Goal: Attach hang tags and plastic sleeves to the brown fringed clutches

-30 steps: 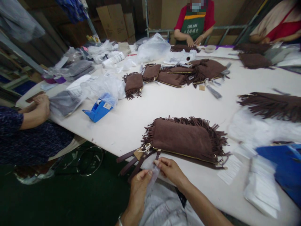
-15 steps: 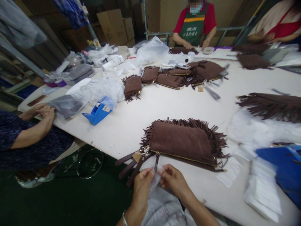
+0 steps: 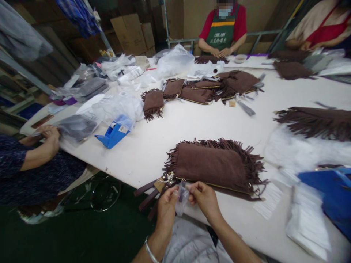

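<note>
A brown fringed bag (image 3: 210,164) lies flat near the table's front edge, its gold zipper side facing me. My left hand (image 3: 168,204) pinches one side of a small clear plastic bag (image 3: 181,204). The fingers of my right hand (image 3: 204,201) grip its other side, near the top. The small bag covers the zipper pull, which shows dimly through the plastic. Left of my hands, brown straps (image 3: 149,188) and a tan tag (image 3: 159,185) on white string hang from the bag's corner.
A blue tape dispenser (image 3: 113,134) stands left of centre. Several brown bags (image 3: 196,93) lie farther back. At right are a blue box (image 3: 329,197), white papers (image 3: 307,223) and plastic wrap (image 3: 290,149). Co-workers (image 3: 223,33) work around the white table (image 3: 131,157).
Both my hands have moved up toward the zipper, and the small plastic bag now surrounds the pull that hung bare at its upper part before.
</note>
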A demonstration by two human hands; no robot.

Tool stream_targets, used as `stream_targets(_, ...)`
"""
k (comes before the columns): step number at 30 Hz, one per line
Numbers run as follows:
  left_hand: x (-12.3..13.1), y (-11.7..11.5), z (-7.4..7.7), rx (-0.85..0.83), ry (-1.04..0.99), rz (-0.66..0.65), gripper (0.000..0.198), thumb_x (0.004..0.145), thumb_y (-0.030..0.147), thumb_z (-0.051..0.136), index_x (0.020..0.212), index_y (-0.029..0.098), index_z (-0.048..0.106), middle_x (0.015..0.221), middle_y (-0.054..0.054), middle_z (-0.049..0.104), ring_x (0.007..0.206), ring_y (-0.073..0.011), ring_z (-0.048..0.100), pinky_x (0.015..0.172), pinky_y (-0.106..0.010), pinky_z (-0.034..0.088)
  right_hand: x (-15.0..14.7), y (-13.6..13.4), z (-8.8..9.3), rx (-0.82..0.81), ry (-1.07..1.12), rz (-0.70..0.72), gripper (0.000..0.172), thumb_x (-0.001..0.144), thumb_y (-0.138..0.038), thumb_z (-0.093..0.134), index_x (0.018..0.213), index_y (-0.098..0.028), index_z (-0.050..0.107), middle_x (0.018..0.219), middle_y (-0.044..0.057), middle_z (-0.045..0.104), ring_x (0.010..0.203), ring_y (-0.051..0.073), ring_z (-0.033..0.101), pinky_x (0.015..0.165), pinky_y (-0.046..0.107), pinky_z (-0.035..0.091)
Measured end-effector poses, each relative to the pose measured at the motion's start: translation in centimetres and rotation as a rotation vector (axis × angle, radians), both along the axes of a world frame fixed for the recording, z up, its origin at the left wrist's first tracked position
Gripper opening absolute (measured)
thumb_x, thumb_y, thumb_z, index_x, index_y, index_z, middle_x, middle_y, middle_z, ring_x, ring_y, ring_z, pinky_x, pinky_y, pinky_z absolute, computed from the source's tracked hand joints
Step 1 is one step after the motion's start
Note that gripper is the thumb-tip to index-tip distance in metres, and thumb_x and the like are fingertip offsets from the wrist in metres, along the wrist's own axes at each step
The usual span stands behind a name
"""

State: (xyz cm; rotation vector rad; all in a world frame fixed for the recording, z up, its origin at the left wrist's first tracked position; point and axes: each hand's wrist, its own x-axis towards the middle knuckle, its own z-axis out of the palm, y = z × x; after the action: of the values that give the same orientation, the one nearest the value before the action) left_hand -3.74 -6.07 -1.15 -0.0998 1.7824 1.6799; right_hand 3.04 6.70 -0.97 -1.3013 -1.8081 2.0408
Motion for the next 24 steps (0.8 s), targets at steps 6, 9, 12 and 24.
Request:
stream_targets(6,-0.8,2.2,0.2,0.031,0.024,0.011,0.035,0.072,0.043,0.069,0.091,0.014,0.069,0.087,-0.010,0.071,0.074,-0.0192,0.063,0.069,-0.029,0.047,-0.7,-1.4,0.4,0.090,0.012,-0.180,0.035,0.077,-0.052,0.060,0.072,-0.018,0.064,0.051,0.000,0.064,0.045,0.014,0.058,0.048,0.022,0.046)
stream_targets(9,-0.9,3.6,0.8,0.055,0.047,0.058,0.029,0.069,0.039,0.072,0.080,0.013,0.067,0.073,-0.006,0.068,0.063,-0.0143,0.059,0.063,-0.025,0.045,-1.0,-1.8,-0.4,0.093,0.060,-0.214,0.038,0.078,-0.053,0.059,0.075,-0.017,0.065,0.051,0.000,0.062,0.045,0.013,0.055,0.048,0.022,0.045)
stream_targets(12,-0.7,4.4,1.1,0.069,-0.008,0.123,0.026,0.065,0.037,0.074,0.073,0.014,0.063,0.063,-0.002,0.063,0.054,-0.0113,0.054,0.057,-0.024,0.042,-0.6,-1.8,-0.8,0.050,0.134,-0.168,0.038,0.078,-0.053,0.059,0.081,-0.016,0.065,0.053,-0.001,0.059,0.046,0.013,0.052,0.047,0.022,0.044)
stream_targets(24,0.0,5.4,0.7,-0.021,0.079,0.213,0.015,0.066,0.026,0.068,0.066,0.015,0.057,0.060,0.002,0.056,0.055,-0.0109,0.049,0.055,-0.024,0.038,0.3,-1.8,-1.4,-0.186,0.173,-0.246,0.034,0.068,-0.047,0.072,0.078,-0.017,0.059,0.050,-0.008,0.047,0.041,0.008,0.039,0.038,0.019,0.033)
